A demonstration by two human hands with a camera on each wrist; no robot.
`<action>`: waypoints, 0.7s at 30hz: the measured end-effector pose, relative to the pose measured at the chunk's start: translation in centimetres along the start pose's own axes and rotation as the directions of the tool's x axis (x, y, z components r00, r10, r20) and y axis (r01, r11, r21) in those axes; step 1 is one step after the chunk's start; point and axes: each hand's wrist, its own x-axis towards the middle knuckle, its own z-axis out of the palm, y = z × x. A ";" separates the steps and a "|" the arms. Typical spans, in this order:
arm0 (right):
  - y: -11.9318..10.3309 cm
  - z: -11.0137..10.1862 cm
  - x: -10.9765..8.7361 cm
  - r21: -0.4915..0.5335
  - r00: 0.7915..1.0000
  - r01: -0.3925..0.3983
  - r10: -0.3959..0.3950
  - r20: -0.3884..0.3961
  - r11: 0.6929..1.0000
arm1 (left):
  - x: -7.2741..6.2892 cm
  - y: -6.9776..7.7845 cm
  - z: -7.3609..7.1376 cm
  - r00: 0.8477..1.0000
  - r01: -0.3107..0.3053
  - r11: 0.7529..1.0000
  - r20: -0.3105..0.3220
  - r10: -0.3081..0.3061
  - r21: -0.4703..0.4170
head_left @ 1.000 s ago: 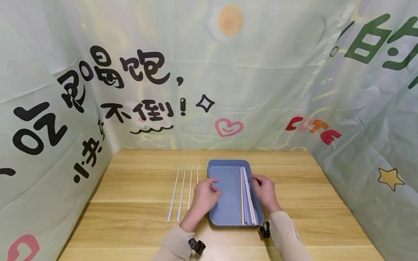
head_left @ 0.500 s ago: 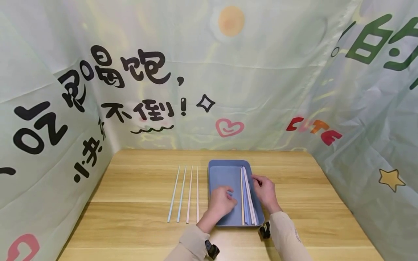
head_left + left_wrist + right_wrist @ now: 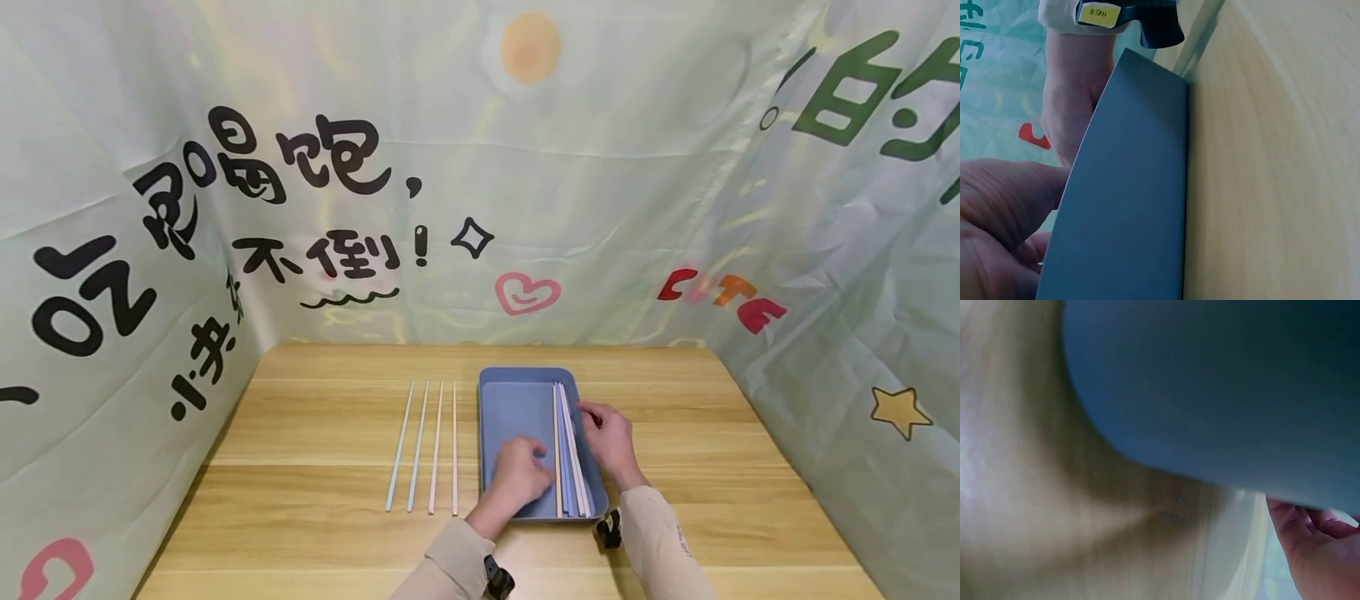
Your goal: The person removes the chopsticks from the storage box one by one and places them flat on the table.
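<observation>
A blue-grey rectangular tray lies lengthwise on the table. Along its right side lies a bunch of chopsticks in yellowish, blue and pale pink-white. My left hand is low inside the tray, thumb and forefinger apart, fingertips right beside the yellowish chopstick. The tray's wall hides part of this hand in the left wrist view. My right hand holds the tray's right rim with curled fingers; in the right wrist view its fingers show past the tray's edge.
Left of the tray, two light blue chopsticks and two pinkish ones lie in a spaced row on the wooden table. Printed cloth hangs behind the table and at both sides.
My left hand has moved right and down from the tray's left rim to beside the bunch of chopsticks, uncovering the pinkish chopsticks on the table. The right hand and tray have stayed put.
</observation>
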 end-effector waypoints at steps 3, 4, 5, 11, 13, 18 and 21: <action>0.1 0.0 0.1 -0.007 1.000 0.016 -0.016 -0.013 1.000 | -0.1 0.1 0.4 1.000 0.000 1.000 0.008 0.001 -0.024; 0.1 0.0 0.1 -0.010 1.000 0.020 -0.020 -0.016 1.000 | -0.1 0.1 0.5 1.000 0.001 1.000 0.009 -0.001 -0.029; 0.1 0.0 0.1 -0.009 1.000 0.023 -0.023 -0.016 1.000 | -0.1 0.1 0.6 1.000 0.003 0.999 0.012 -0.003 -0.036; 0.0 0.0 0.0 -0.003 1.000 0.024 -0.024 -0.017 1.000 | -0.1 0.3 1.1 1.000 0.022 0.999 0.011 -0.021 -0.028; 0.0 0.0 0.0 -0.004 0.999 0.031 -0.031 -0.024 1.000 | -0.1 0.4 1.2 1.000 0.024 1.000 0.008 -0.024 -0.009; 0.1 0.0 0.0 -0.007 0.998 0.047 -0.047 -0.034 0.999 | -0.1 0.5 1.4 1.000 0.012 0.999 0.005 -0.012 0.033; 0.0 0.0 0.0 -0.005 0.999 0.040 -0.040 -0.024 0.999 | -0.2 0.4 1.4 1.000 0.005 1.000 0.011 -0.006 0.030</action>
